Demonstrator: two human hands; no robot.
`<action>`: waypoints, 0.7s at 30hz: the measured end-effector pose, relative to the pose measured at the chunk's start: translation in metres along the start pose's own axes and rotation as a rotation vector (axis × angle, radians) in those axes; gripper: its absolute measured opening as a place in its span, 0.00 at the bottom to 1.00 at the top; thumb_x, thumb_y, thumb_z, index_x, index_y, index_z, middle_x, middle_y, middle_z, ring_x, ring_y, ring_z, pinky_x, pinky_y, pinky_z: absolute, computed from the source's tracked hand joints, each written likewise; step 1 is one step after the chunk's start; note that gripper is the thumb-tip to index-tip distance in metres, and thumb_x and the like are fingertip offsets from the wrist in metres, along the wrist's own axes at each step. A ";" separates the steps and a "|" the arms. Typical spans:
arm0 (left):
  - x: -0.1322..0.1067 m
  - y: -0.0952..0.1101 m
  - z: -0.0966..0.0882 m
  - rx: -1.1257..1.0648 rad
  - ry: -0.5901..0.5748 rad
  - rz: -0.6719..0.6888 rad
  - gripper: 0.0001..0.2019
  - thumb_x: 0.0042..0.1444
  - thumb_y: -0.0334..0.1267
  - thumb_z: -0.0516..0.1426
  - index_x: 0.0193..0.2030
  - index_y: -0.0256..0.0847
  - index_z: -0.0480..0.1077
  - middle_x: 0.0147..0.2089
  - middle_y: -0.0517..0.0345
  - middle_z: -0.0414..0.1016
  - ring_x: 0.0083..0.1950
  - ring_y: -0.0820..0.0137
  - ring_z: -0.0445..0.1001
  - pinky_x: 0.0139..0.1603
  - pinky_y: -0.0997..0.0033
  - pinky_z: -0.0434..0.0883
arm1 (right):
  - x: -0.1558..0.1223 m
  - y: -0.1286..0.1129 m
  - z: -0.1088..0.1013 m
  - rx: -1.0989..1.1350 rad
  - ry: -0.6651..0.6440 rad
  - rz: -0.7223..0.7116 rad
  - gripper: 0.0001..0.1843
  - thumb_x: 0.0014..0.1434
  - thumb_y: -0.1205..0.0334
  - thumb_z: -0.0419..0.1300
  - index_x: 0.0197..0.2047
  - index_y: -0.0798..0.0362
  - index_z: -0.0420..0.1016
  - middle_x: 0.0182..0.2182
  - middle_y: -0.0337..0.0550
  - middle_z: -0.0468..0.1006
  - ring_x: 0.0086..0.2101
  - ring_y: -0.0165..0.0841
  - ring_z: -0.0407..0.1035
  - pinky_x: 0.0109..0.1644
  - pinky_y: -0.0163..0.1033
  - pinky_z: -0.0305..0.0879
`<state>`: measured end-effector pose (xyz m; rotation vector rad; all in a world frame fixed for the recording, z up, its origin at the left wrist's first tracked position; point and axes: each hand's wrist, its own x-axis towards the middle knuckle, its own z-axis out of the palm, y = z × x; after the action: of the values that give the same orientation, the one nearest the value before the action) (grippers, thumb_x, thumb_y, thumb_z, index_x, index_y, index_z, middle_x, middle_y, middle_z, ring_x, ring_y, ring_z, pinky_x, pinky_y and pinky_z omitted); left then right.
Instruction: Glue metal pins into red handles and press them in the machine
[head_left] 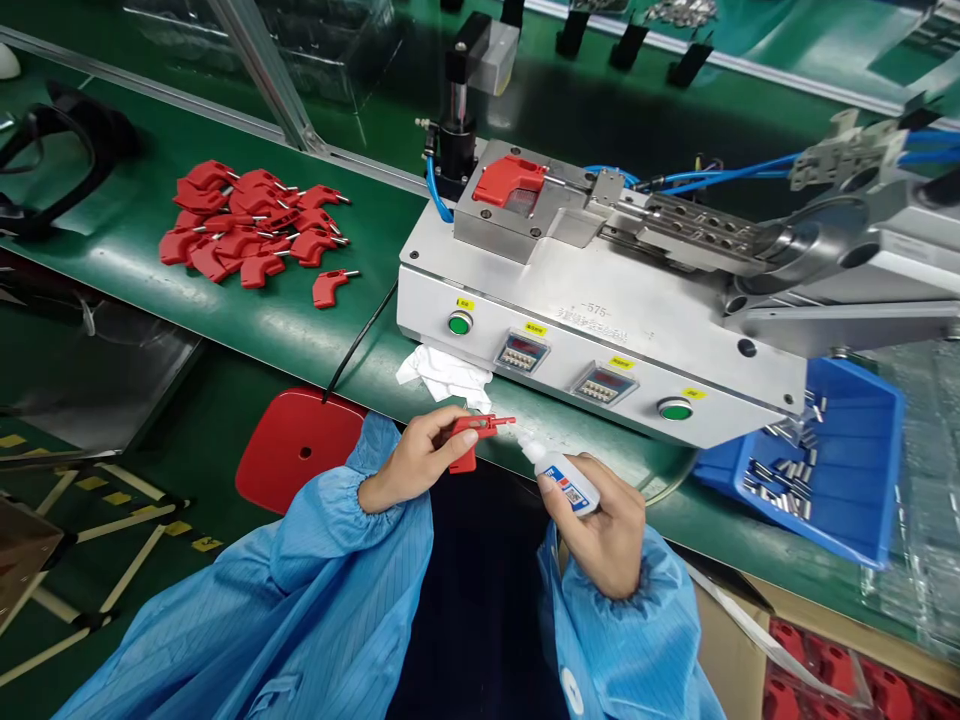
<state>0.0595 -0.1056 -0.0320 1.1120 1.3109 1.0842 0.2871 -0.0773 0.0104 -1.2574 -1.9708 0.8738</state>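
Note:
My left hand (420,455) is closed around a red pistol-shaped plastic part (466,455), whose thin stem points right. In my right hand (604,525) is a white glue bottle (564,480) with a printed label, tilted so that its nozzle comes close to the stem's tip. Whether nozzle and stem touch is hard to tell. Beyond both hands stands a metal bench machine (540,300), and another red part (511,180) sits in its fixture. A crumpled white cloth (446,378) lies just beyond my left hand.
A heap of red parts with metal pins (247,225) lies on the green bench (277,330) at left. At right, a blue bin (862,450) holds short metal tubes. A red stool (292,450) stands below the bench edge. More red parts fill a carton (832,670) at lower right.

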 end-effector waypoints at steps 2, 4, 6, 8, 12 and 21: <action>0.000 0.000 0.000 0.011 0.007 -0.004 0.18 0.68 0.51 0.59 0.47 0.37 0.79 0.35 0.57 0.75 0.32 0.73 0.69 0.35 0.75 0.67 | 0.000 0.000 0.000 -0.003 0.008 -0.013 0.06 0.67 0.59 0.63 0.39 0.52 0.76 0.26 0.39 0.73 0.24 0.28 0.65 0.29 0.35 0.64; 0.000 0.000 -0.001 0.026 0.013 -0.024 0.18 0.67 0.51 0.59 0.46 0.36 0.78 0.33 0.58 0.73 0.31 0.73 0.67 0.33 0.75 0.66 | 0.001 -0.001 -0.001 -0.017 0.007 -0.007 0.07 0.67 0.58 0.63 0.40 0.52 0.77 0.25 0.39 0.73 0.23 0.28 0.65 0.29 0.35 0.65; -0.001 0.000 -0.001 0.036 0.015 -0.039 0.19 0.67 0.52 0.59 0.45 0.36 0.78 0.31 0.58 0.71 0.30 0.73 0.66 0.32 0.75 0.64 | 0.000 -0.001 -0.002 -0.033 0.000 0.010 0.08 0.68 0.57 0.63 0.40 0.52 0.77 0.25 0.40 0.73 0.23 0.28 0.64 0.29 0.35 0.65; -0.001 -0.001 -0.001 0.035 0.009 -0.043 0.19 0.67 0.52 0.59 0.44 0.36 0.78 0.31 0.58 0.71 0.30 0.73 0.66 0.32 0.75 0.64 | 0.000 0.000 -0.002 -0.039 -0.002 0.023 0.09 0.68 0.55 0.62 0.40 0.52 0.78 0.25 0.40 0.73 0.23 0.29 0.65 0.29 0.36 0.66; 0.000 0.000 -0.001 0.015 0.005 -0.014 0.17 0.68 0.50 0.59 0.47 0.37 0.79 0.34 0.57 0.74 0.31 0.73 0.68 0.34 0.76 0.66 | -0.001 0.000 -0.002 -0.022 0.005 0.019 0.08 0.68 0.57 0.63 0.39 0.53 0.77 0.25 0.40 0.73 0.23 0.28 0.65 0.29 0.35 0.65; 0.000 0.000 -0.001 -0.005 0.000 -0.028 0.18 0.68 0.51 0.59 0.49 0.37 0.79 0.38 0.55 0.78 0.35 0.71 0.73 0.38 0.75 0.69 | -0.004 0.006 0.000 0.135 -0.012 0.158 0.11 0.66 0.54 0.64 0.43 0.52 0.80 0.29 0.42 0.75 0.27 0.30 0.67 0.32 0.36 0.66</action>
<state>0.0590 -0.1060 -0.0320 1.0866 1.3196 1.0669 0.2913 -0.0794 0.0047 -1.3443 -1.8076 1.0749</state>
